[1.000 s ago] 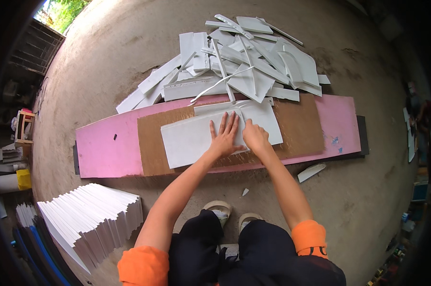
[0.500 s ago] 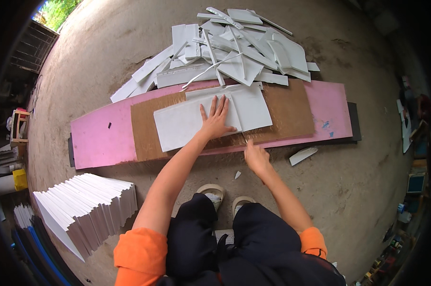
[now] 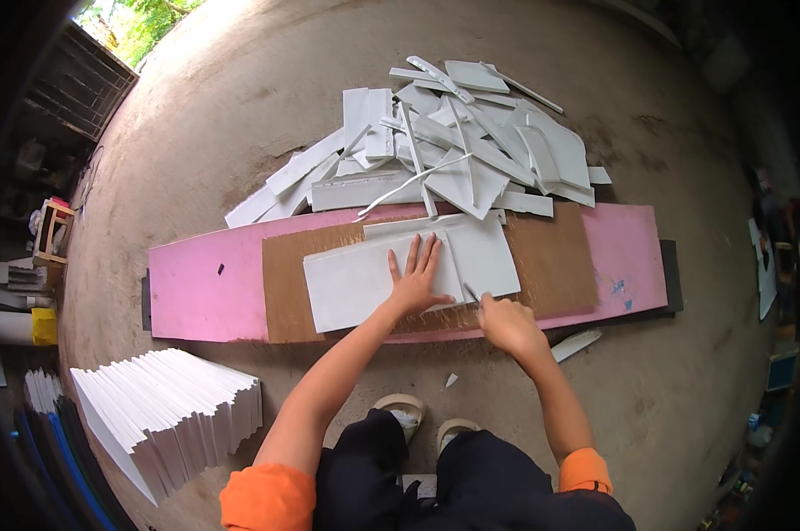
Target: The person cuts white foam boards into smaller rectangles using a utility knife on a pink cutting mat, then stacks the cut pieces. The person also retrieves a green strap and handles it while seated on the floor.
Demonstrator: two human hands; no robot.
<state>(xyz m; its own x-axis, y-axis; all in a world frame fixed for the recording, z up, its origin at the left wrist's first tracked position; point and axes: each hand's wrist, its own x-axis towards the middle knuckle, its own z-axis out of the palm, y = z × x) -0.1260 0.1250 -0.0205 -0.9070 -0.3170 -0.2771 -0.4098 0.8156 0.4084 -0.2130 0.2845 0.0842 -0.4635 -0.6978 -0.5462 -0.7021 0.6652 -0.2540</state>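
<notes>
My left hand (image 3: pixel 415 281) lies with fingers spread on a white rectangular panel (image 3: pixel 347 283), pressing near its right edge. That panel rests over another white sheet (image 3: pixel 484 257), which sticks out to the right and behind. In my right hand (image 3: pixel 510 326) is a slim knife (image 3: pixel 470 290), its handle mostly hidden by my closed fingers. The blade points up and left over the bare part of the under sheet, just right of the panel's edge. Both sheets lie on a brown board (image 3: pixel 555 265) that sits on a longer pink board (image 3: pixel 205 283).
Beyond the boards spreads a heap of white offcuts (image 3: pixel 453 133). At the near left stands a row of white panels (image 3: pixel 170 407) on edge. One loose white strip (image 3: pixel 577 345) lies on the concrete floor (image 3: pixel 665 398) right of me, and a small scrap (image 3: pixel 451 380) near my feet.
My right hand has lifted the knife from the boards' near edge to over the under sheet. My left hand stays spread on the panel. The whole view has shifted, with everything lower.
</notes>
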